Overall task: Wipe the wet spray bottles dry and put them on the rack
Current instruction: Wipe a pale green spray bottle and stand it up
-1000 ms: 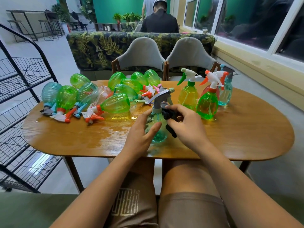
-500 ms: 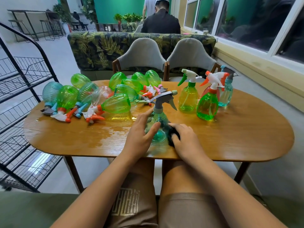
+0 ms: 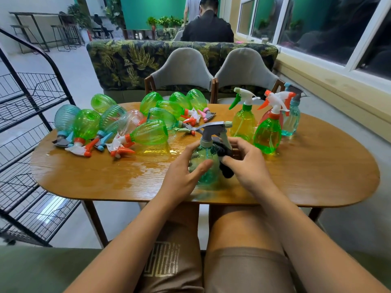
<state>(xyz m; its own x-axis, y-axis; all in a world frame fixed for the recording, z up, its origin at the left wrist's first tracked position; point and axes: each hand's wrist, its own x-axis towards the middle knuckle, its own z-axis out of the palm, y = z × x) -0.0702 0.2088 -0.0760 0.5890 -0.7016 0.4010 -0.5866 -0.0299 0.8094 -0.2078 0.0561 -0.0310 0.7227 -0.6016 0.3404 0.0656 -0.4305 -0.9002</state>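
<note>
Clasps teal plastic spray bottle [image 3: 206, 154] at worktop's [image 3: 317, 176] near edge in curled left grip [image 3: 182, 176], pinches dark cloth [image 3: 226, 172] in right grip [image 3: 247, 163]; could skid on puddle [image 3: 152, 172].

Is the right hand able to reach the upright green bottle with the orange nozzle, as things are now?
Probably yes: the green bottle stands just beyond the right hand, only bare table between, though that hand holds a dark cloth.

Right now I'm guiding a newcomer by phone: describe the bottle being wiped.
Find the oval wooden table; near its front edge, centre, stands a teal bottle with a grey trigger. It alone is gripped by the left hand, with the right hand holding a dark cloth against it.
</note>
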